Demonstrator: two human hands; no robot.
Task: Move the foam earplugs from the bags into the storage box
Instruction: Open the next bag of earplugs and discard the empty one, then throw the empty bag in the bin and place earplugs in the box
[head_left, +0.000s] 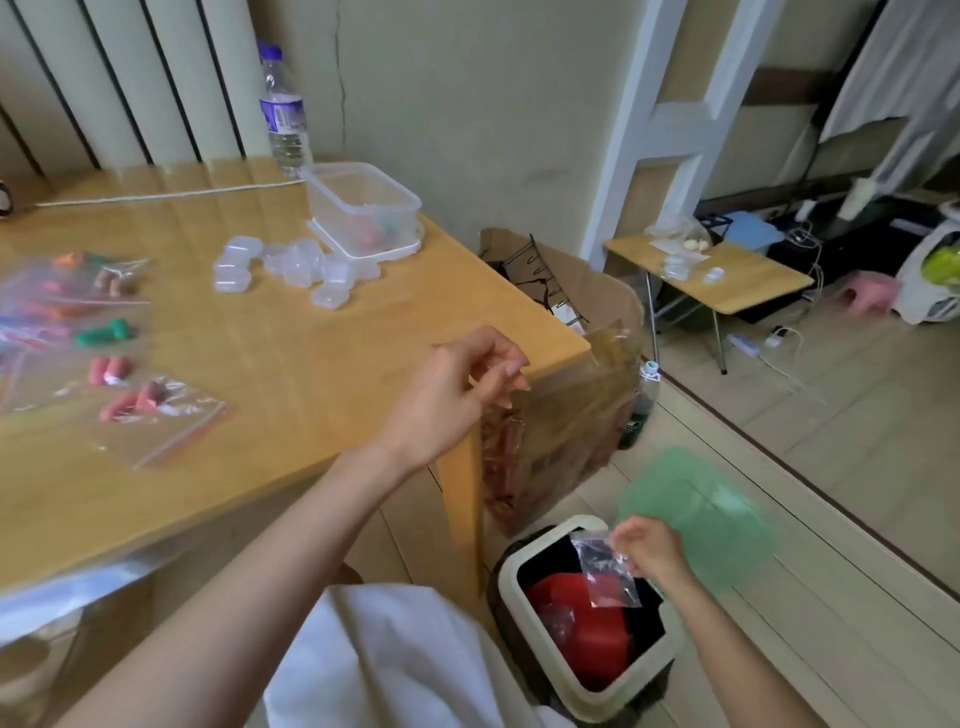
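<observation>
The right hand (652, 551) pinches an empty clear bag (605, 571) directly over the open waste bin (535, 543), with bare floor to its right. The left hand (457, 395), fingers loosely curled and holding nothing, sits at the table (311, 364) corner edge. The storage box (363, 208) stands beyond it near the far edge, and the filled earplug bags (156, 410) lie to its left.

Bare forearms (270, 545), white garment (395, 654), perhaps a shirt

Clear box (363, 205), red/green earplugs (111, 332), tan table (291, 374)
</observation>
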